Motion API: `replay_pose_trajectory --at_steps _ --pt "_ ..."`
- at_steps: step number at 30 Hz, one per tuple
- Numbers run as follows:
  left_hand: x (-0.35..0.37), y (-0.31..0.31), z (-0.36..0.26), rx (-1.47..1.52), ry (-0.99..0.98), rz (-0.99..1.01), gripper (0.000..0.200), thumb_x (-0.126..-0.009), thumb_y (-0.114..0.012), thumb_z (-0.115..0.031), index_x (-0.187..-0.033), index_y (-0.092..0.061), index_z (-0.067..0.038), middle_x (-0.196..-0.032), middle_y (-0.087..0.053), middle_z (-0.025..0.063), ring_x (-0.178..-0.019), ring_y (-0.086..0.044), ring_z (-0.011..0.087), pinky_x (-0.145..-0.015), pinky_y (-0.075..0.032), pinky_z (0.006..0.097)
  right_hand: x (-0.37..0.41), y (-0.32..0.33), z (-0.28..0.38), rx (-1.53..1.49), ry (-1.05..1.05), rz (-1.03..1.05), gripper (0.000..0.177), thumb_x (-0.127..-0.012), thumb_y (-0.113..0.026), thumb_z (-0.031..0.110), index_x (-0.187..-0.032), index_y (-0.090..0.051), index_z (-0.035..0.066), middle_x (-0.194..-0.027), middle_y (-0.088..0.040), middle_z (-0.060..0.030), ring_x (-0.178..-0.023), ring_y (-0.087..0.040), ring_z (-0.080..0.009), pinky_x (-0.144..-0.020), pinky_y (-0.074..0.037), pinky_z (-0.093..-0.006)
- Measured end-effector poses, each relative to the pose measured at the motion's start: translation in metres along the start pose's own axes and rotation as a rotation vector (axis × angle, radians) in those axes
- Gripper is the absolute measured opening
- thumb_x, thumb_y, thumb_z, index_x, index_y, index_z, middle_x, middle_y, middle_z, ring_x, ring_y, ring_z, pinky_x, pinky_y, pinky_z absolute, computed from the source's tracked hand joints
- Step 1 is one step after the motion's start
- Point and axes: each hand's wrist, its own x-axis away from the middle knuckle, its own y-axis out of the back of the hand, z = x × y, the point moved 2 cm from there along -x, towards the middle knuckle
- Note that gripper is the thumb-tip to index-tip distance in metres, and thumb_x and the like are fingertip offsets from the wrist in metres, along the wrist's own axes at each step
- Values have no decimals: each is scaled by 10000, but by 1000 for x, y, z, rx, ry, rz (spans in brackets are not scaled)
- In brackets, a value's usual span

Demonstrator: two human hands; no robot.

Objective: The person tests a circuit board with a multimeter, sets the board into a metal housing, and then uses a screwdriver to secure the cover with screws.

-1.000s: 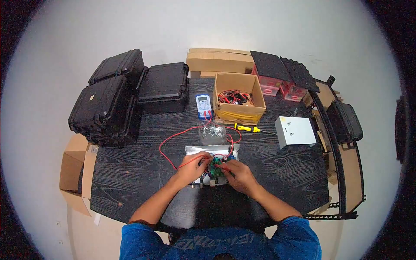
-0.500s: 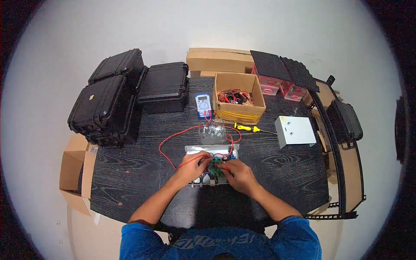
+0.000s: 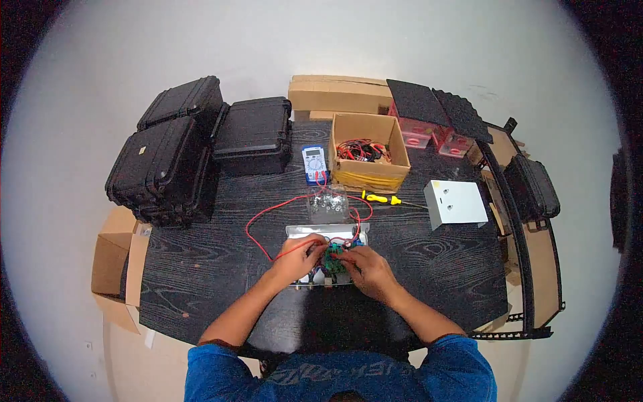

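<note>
In the head view an open metal case lies before me, with a green circuit board and other parts inside. My left hand is closed in a pinch over the board's left side, on a test probe whose red lead loops out to the left. From the right, my right hand pinches another red test probe against the board. My fingers hide both probe tips. The leads run up to a blue-edged multimeter; its reading is too small to make out.
Behind the case sits a clear tray of small hardware. A yellow-handled screwdriver points toward a white metal cover. A cardboard box of cables stands farther back. Black hard cases are stacked at left; a black rack frame borders the right.
</note>
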Motion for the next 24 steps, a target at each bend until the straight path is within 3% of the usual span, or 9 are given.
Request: replay_pose_trajectory --at_steps 5,8,14,17,20,24 --pt "0 0 -1 5 -42 -15 147 -969 -678 -114 -1069 -724 -16 -1019 -762 155 -903 -756 310 -797 -583 386 1 -2 -2 -20 -7 -15 179 -943 -692 112 -1110 -721 51 -1032 -717 -147 -981 -696 -363 -859 -589 -453" --pt "0 -1 1 -41 33 17 150 -967 -684 -116 -1071 -724 -15 -1027 -761 152 -916 -756 312 -806 -582 387 1 0 1 -31 -16 -21 177 -940 -689 107 -1104 -719 46 -1033 -714 -145 -977 -696 -364 -856 -588 -453" --pt "1 1 -1 7 -77 -54 154 -965 -689 -125 -1071 -723 -19 -1026 -758 157 -925 -755 317 -808 -581 385 2 -3 -5 -65 -21 -17 225 -923 -725 99 -1148 -735 94 -1029 -709 -137 -986 -689 -349 -858 -580 -445" --pt "1 -2 4 -3 -89 -33 157 -971 -683 -133 -1073 -720 -19 -1023 -756 158 -925 -756 307 -799 -578 385 0 0 1 -30 -12 -12 176 -933 -696 97 -1099 -716 40 -1024 -715 -142 -971 -697 -357 -839 -591 -443" --pt "1 2 -4 18 1 5 160 -975 -681 -139 -1074 -718 -19 -998 -755 160 -884 -755 299 -769 -574 382 1 -1 0 -30 0 -25 164 -941 -697 105 -1093 -724 48 -1034 -715 -138 -970 -697 -354 -833 -592 -444" --pt "1 0 -1 -6 -90 -53 157 -973 -686 -142 -1076 -720 -28 -951 -754 155 -801 -743 281 -721 -565 368 1 -1 0 -28 -12 -24 157 -948 -702 115 -1092 -736 61 -1033 -718 -137 -972 -700 -348 -839 -592 -442"
